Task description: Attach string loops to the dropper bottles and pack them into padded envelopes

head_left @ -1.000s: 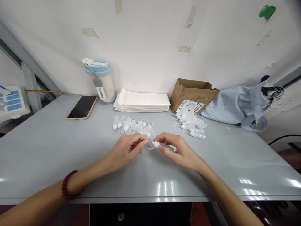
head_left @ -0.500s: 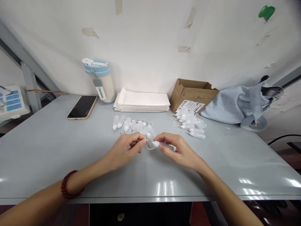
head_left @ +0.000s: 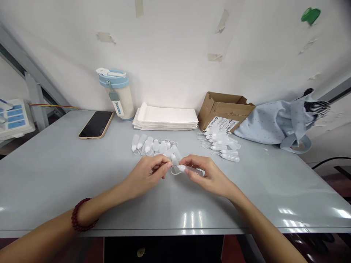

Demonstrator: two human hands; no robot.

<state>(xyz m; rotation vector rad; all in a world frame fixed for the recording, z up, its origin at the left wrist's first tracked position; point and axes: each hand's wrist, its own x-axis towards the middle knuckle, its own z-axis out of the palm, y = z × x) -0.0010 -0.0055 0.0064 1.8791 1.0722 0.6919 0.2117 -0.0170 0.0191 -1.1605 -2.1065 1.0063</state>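
Observation:
My right hand (head_left: 207, 173) grips a translucent squeeze bottle (head_left: 195, 171), its white tip pointing left. A thin white cord loops below that tip. Just left of it, the thumb and fingers of my left hand (head_left: 149, 173) are pinched together close to the tip; what they hold is too small to make out. Beyond my hands lies a group of small translucent bottles (head_left: 149, 143) with white caps and cords. More such bottles (head_left: 229, 157) are piled at the right, before the cardboard box.
Along the wall stand a cream tumbler (head_left: 123, 98) with a blue lid, a stack of white envelopes (head_left: 167, 117), a cardboard box (head_left: 229, 111) and a light blue cloth bag (head_left: 265, 122). A phone (head_left: 96, 125) lies at the left of the grey table (head_left: 68, 171).

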